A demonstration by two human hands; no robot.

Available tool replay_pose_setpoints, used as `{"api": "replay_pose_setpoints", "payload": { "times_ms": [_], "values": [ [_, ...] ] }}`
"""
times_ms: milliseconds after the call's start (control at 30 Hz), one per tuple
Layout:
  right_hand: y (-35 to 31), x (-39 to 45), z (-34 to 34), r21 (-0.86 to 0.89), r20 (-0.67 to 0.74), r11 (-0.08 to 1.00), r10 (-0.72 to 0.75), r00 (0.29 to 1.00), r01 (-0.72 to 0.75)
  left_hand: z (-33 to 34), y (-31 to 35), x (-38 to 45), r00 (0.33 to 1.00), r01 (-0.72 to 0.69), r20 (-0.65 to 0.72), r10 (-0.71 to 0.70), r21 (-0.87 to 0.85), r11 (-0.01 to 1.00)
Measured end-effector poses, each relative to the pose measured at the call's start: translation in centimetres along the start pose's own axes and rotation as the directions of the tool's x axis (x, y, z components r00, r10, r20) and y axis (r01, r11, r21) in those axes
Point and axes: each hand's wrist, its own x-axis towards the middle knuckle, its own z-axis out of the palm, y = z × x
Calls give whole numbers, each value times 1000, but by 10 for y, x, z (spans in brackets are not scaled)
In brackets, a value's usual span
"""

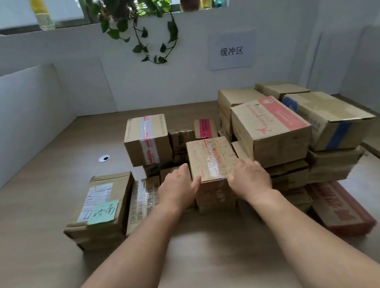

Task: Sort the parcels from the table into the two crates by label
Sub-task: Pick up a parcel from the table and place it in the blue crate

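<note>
On the wooden table (52, 200), the taped parcel (210, 158) sits clasped between both hands' (178, 185) (250, 177) curled fingers (196, 180).

Bare table (50, 177) lies open to the left of the left hand (178, 186) and beneath both forearms. Ahead, stacked boxes (148, 140) block the way; right of the right hand (250, 177), a taller stack of boxes (272, 128) walls off that side.
</note>
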Motion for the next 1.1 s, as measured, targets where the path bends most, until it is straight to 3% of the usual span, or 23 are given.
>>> {"api": "replay_pose_setpoints", "payload": {
  "times_ms": [233, 467, 600, 733, 933, 1033, 1100],
  "values": [
    [-6, 35, 9, -10, 73, 996, 88, 993, -88, 15, 1, 49, 997, 28, 70, -21, -106, 994],
    [-16, 72, 11, 42, 117, 979, 192, 974, -198, 32, -14, 92, 980, 149, 153, -127, -144, 978],
    [-21, 85, 26, 87, 233, 958, 248, 940, -274, 36, -16, 105, 941, 257, 282, -187, -238, 937],
    [-21, 89, 25, 149, 237, 939, 270, 933, -310, 28, -18, 103, 937, 281, 303, -174, -358, 890],
    [-13, 83, 4, 421, 234, 863, 193, 953, -278, 1, -19, 82, 968, 179, 249, -38, -575, 798],
    [-8, 73, -7, 597, 208, 779, 80, 975, -191, -13, -19, 71, 986, 72, 165, 38, -611, 788],
    [-5, 62, -15, 716, 197, 682, 11, 980, -152, -25, -16, 58, 990, 34, 117, 73, -715, 698]
  ]
}}
